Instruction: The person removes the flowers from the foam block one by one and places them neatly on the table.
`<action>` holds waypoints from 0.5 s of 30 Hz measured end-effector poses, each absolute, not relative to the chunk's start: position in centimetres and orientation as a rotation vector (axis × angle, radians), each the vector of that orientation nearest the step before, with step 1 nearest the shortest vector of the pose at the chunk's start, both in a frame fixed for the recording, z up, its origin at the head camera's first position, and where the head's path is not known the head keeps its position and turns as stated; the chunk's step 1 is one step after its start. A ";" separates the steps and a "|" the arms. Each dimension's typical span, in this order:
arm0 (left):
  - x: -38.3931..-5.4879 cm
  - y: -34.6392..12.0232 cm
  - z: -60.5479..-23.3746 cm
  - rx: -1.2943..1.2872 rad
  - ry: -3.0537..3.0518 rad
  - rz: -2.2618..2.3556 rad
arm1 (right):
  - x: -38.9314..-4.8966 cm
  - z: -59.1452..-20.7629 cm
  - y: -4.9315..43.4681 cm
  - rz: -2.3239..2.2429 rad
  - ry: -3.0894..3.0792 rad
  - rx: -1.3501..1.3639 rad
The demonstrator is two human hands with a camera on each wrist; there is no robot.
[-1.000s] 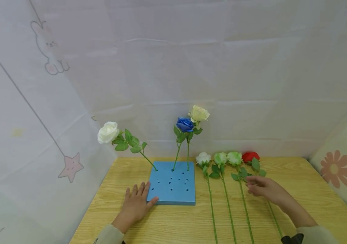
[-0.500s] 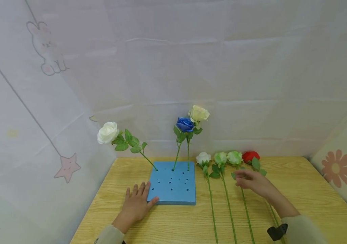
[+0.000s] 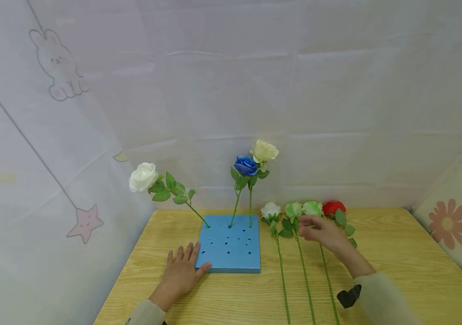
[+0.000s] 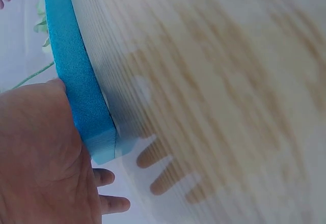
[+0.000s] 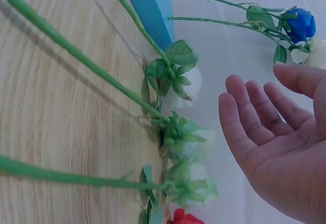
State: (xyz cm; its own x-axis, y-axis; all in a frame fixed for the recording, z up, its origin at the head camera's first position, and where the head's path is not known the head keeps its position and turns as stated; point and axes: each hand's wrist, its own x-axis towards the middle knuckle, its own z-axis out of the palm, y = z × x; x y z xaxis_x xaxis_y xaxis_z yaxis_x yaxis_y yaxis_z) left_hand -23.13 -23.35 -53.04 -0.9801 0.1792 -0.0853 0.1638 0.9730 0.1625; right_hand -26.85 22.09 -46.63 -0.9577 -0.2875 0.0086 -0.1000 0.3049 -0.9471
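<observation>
My left hand point(image 3: 180, 273) lies with spread fingers against the left front corner of a blue foam block point(image 3: 236, 259) dotted with holes. Three artificial roses stand in the block: a white rose point(image 3: 143, 177) leaning left, a blue rose point(image 3: 245, 166) and a cream rose point(image 3: 265, 151). My right hand point(image 3: 323, 234) hovers over the loose roses, fingers loosely bent and holding nothing, as the right wrist view also shows. Below and around it lie a white rose point(image 3: 271, 211), two pale green roses point(image 3: 293, 211) and a red rose point(image 3: 333, 208). My right arm hides part of the red rose's stem.
The wooden table point(image 3: 222, 298) carries everything, and the loose stems run towards its front edge. A pale printed cloth point(image 3: 231, 90) hangs close behind and at both sides.
My right hand has moved left, from near the red rose's stem to over the pale green roses. My left hand stays put on the block. The flowers have not moved.
</observation>
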 end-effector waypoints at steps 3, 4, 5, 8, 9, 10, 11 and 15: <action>-23.2 -23.4 -53.1 0.266 3.025 0.232 | -27.4 -46.8 21.3 -1.746 2.403 -0.344; -23.2 -23.4 -53.1 0.268 3.026 0.233 | -27.6 -46.8 21.0 -1.763 2.398 -0.339; -23.2 -23.4 -53.1 0.270 3.027 0.231 | -27.8 -46.8 20.7 -1.777 2.390 -0.343; -23.2 -23.3 -53.0 0.273 3.028 0.235 | -28.3 -47.0 20.0 -1.830 2.361 -0.337; -23.2 -23.3 -53.0 0.274 3.027 0.236 | -28.5 -47.0 19.7 -1.845 2.351 -0.334; -23.2 -23.3 -53.0 0.275 3.027 0.237 | -28.6 -47.0 19.5 -1.856 2.342 -0.336; -23.2 -23.3 -53.1 0.275 3.028 0.233 | -28.8 -47.1 19.3 -1.860 2.334 -0.337; -23.2 -23.3 -53.1 0.270 3.026 0.225 | -29.4 -47.3 18.5 -1.882 2.297 -0.336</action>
State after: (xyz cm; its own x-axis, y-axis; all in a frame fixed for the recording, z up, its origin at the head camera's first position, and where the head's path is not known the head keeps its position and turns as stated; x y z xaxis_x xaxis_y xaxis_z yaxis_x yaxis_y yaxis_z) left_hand -23.21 -23.34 -53.11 -0.9799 0.1825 -0.0811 0.1685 0.9734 0.1550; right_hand -29.35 18.45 -47.30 -0.9630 -0.2684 0.0232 -0.0756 0.1864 -0.9796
